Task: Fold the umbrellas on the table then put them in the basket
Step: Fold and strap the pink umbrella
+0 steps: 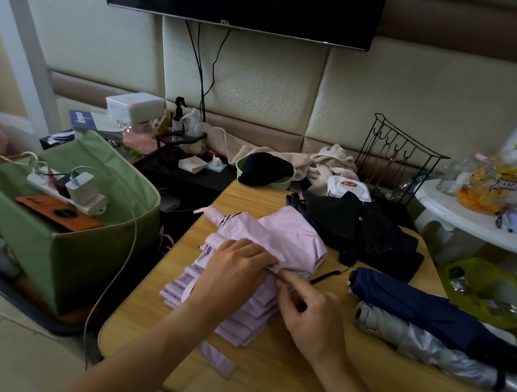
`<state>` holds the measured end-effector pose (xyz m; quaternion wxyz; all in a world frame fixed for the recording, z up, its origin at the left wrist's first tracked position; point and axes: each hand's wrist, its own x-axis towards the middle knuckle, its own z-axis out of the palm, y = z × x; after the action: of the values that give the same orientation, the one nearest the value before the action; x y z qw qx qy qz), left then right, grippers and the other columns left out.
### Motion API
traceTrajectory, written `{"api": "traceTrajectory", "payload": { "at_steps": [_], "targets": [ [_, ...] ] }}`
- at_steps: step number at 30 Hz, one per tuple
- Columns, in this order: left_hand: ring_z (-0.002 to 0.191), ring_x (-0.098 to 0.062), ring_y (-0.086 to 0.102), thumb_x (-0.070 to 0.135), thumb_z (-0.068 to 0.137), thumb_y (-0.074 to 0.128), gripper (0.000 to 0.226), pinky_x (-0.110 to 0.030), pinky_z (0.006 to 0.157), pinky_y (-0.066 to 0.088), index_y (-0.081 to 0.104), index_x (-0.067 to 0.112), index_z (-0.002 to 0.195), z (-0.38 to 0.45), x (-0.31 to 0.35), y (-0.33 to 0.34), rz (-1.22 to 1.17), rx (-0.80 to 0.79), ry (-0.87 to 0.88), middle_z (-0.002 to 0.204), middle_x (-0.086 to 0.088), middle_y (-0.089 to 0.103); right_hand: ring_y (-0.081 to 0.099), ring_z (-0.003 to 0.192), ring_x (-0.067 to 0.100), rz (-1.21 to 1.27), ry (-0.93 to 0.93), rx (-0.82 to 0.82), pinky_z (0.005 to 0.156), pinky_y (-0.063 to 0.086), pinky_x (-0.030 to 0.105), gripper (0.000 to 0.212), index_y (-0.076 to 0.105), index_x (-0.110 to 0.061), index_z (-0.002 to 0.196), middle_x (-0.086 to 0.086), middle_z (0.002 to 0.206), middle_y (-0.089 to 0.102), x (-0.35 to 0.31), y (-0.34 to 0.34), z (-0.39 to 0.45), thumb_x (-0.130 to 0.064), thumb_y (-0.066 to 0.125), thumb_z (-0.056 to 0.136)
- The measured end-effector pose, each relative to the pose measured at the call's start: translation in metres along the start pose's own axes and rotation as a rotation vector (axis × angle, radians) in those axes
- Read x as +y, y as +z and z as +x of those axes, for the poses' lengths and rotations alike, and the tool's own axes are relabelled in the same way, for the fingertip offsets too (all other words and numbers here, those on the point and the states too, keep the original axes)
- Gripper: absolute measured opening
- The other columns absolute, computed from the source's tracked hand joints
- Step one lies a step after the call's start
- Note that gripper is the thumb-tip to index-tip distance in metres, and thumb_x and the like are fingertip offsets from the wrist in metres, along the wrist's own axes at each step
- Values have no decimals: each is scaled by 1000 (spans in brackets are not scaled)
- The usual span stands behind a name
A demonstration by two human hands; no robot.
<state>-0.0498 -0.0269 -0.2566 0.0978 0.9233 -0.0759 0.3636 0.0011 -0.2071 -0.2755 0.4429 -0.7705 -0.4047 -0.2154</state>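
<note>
At nine o'clock from the table stands a green fabric basket with a pale rim [60, 257], and across its top lie a white power strip with plugged-in chargers [68, 188] and an orange phone case [57, 213]. On the light wooden table [278, 375], near its centre, lies a pale pink folding umbrella with pleated fabric [281, 240], its tip pointing toward ten o'clock. The left hand [232, 276] lies over the pink folds with fingers curled, gripping the bunched fabric. Just at its three o'clock, the right hand [307, 317] pinches a fold of the same pink umbrella between thumb and fingertips. At one o'clock from the hands sits a loose, crumpled black umbrella [362, 230]. At three o'clock lie two rolled umbrellas side by side and touching: a navy blue one [424, 308] farther back and a silver-grey one [420, 343] nearer the table's front edge. All four umbrellas are on the table, outside the basket.
</note>
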Motion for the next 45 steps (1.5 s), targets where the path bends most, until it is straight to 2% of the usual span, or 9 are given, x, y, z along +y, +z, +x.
{"api": "traceTrajectory", "payload": {
  "at_steps": [4,12,20,24,27,32,36,40,45],
  "targets": [
    [91,-16,67,26,89,58,22,-32,79,52,79,22,98,-2,-2,1,10,2,3,97,7,75,58,55,1,-34,-14,28,51,40,6,26,77,-21,109,-14,67,64,-2,1,-1,-39,60,100],
    [94,-15,64,20,83,74,16,-31,77,48,79,23,98,-3,-1,1,27,3,42,100,8,74,56,99,7,-172,-13,-1,80,47,11,27,67,-17,112,-3,114,55,1,6,4,-36,70,94],
    [101,-20,63,14,73,66,21,-35,87,47,59,19,92,-2,-8,1,38,-177,-36,99,4,66,60,92,19,-271,-173,-11,81,49,33,4,69,-15,92,-3,98,64,10,9,9,-16,72,90],
    [96,-27,63,11,71,60,32,-35,80,43,55,17,102,-3,-16,-3,30,-336,-80,100,1,64,60,86,18,-264,-231,-77,79,50,32,3,66,-16,92,-5,90,63,11,12,7,-17,63,90],
    [103,-29,58,9,75,45,48,-36,71,39,57,16,121,-4,-18,-6,-101,-344,-158,122,-2,61,60,88,17,-253,-227,-124,78,51,37,6,69,-19,94,-6,91,64,14,14,8,-17,67,89],
    [127,-24,43,42,95,22,63,-46,94,48,45,21,148,-10,-23,6,-71,-317,-255,148,-3,41,58,92,14,-190,-244,-257,78,51,38,5,72,-23,93,-10,95,62,19,13,9,-20,71,88],
    [157,-32,-5,76,82,-20,91,-53,124,11,-7,35,162,-23,-21,17,153,-577,-312,171,-5,-7,56,93,8,-141,-233,-365,81,50,34,6,75,-26,94,-15,95,61,24,7,12,-28,71,91],
    [153,-32,-25,79,76,-24,84,-58,125,-3,-37,41,149,-30,-22,25,179,-630,-331,166,-4,-30,53,92,5,-157,-230,-442,84,45,31,5,73,-31,90,-19,95,58,22,3,12,-32,69,90],
    [151,-29,-31,94,64,-21,101,-55,125,-8,-36,43,149,-33,-24,31,118,-645,-361,161,0,-39,54,95,7,-112,-81,-276,85,47,27,12,66,-23,91,-13,96,57,13,8,14,-28,56,96]
  ]
}}
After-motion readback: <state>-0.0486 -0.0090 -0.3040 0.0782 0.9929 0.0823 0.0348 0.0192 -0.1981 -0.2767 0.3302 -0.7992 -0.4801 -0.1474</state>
